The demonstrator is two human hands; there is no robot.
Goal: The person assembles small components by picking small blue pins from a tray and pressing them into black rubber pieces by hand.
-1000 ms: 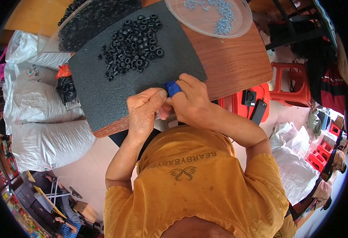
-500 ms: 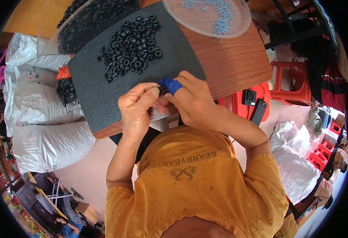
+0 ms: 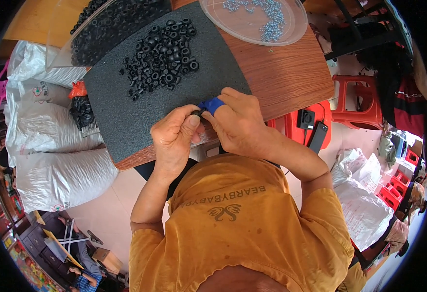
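Over the table's near edge, my left hand (image 3: 173,134) pinches a small black ring-shaped part (image 3: 197,113) between thumb and fingers. My right hand (image 3: 235,119), with blue tape (image 3: 211,105) wrapped round a finger, meets it from the other side and is closed on the same part. Fingers hide most of the part. Beyond my hands, a loose pile of small black ring-shaped parts (image 3: 162,61) lies on a dark grey mat (image 3: 111,114).
A clear bin (image 3: 60,53) of black parts stands at the far left. A round clear tray (image 3: 233,24) holds small bluish pieces at the far right of the wooden table (image 3: 291,80). White sacks (image 3: 62,180) are stacked at left; a red stool (image 3: 357,104) stands at right.
My left hand has shifted slightly right, its thumb turned more upright. The black part shows more clearly between my fingertips. The right hand has barely moved.
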